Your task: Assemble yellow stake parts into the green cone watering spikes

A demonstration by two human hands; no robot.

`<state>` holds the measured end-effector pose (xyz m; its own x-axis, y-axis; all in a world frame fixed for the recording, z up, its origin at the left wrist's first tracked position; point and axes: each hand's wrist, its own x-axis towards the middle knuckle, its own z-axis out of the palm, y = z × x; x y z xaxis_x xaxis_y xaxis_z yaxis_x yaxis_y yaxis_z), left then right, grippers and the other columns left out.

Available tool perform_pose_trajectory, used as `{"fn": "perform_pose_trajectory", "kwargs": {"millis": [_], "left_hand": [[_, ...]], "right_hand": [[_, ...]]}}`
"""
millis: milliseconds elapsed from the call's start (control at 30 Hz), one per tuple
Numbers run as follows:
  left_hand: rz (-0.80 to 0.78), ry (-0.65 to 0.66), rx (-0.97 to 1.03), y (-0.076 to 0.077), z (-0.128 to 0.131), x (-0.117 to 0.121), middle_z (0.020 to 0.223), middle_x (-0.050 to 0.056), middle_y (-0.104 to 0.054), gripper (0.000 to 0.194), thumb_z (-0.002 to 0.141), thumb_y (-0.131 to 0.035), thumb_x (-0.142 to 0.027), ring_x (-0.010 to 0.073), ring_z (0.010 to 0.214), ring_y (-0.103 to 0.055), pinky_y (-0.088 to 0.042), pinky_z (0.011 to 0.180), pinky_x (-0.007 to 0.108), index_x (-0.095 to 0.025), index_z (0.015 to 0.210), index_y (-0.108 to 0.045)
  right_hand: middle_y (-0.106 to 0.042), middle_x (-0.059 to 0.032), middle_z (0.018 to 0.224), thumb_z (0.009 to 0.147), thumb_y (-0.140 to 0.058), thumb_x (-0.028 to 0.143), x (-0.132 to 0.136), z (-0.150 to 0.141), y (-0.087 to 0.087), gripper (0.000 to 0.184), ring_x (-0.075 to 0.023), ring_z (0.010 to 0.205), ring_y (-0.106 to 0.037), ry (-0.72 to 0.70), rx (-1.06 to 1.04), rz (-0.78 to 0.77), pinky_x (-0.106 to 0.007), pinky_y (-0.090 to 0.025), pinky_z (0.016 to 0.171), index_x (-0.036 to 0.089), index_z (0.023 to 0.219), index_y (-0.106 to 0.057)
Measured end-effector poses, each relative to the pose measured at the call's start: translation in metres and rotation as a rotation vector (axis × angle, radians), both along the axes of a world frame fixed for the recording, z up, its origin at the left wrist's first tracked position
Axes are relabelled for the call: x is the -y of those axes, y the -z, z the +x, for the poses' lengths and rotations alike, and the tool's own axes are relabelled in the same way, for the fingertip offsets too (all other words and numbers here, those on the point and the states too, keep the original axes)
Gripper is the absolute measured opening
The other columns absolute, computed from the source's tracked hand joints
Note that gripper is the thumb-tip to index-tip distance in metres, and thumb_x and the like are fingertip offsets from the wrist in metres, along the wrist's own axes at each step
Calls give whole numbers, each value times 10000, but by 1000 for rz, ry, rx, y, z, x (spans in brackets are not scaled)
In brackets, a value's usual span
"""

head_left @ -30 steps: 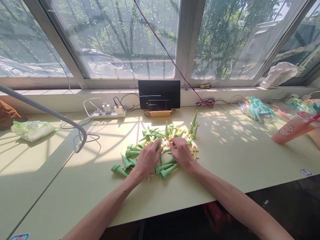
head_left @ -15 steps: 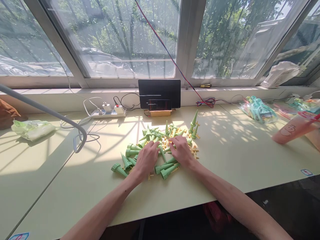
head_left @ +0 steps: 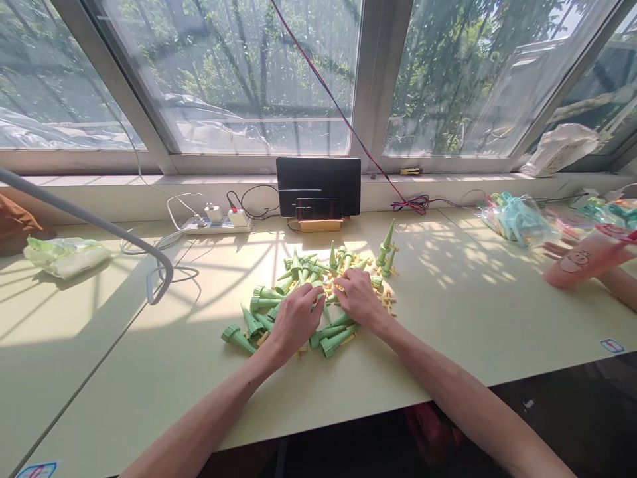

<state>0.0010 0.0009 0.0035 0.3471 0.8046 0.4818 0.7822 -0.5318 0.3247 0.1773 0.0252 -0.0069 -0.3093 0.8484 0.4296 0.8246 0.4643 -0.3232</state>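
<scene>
Green plastic spikes with ribbed collars lie in a loose pile around both hands, its middle serving as the dial's centre. Out at 8 o'clock, some lie tipped on the table. The left hand comes in from 7 o'clock, thumb and fingers closed around the collar end of a single tapered spike. That spike sits between the hands, its point toward 6 o'clock; the thumb has just swung out across it, which suggests its grip is being adjusted rather than released. The right hand, at 3 o'clock, has its fingertips drawn together; whether they pinch anything I cannot tell. Past it are an upright spike at 2 o'clock and yellow pegs at 3. Far out at 3 o'clock, a co-worker's hand has newly appeared beside a pink cup, seemingly too far off to disturb this work.
</scene>
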Motion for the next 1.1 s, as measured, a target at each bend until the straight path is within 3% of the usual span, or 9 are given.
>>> {"fn": "perform_pose_trajectory", "kwargs": {"millis": [167,333,800,1100], "left_hand": [[-4,3,0,-1,0,0,768,25,-594,172,929,-500,-237,137,646,-554,-419,588,245,-171,918,-659],[-8,6,8,-1,1,0,774,26,-599,181,931,-496,-243,135,647,-558,-427,595,247,-168,908,-659],[-27,15,24,-2,1,2,753,27,-588,193,930,-485,-232,135,636,-553,-420,587,248,-171,870,-658],[-19,16,24,-4,3,2,744,28,-583,214,935,-468,-240,127,616,-535,-407,576,240,-174,860,-657]], "right_hand": [[-549,-52,804,910,-529,163,-2,0,2,192,-198,823,-456,6,9,-19,-312,-294,762,174,778,-669],[-559,-54,821,919,-532,203,-2,-1,2,153,-207,848,-467,41,-2,-32,-316,-292,778,181,881,-679],[-530,-46,786,892,-551,183,-3,-2,2,168,-200,830,-451,60,61,-61,-308,-288,771,161,751,-639],[-564,-49,806,916,-532,187,-5,-3,-1,184,-203,849,-481,42,-39,-56,-311,-287,779,188,856,-705]]}}
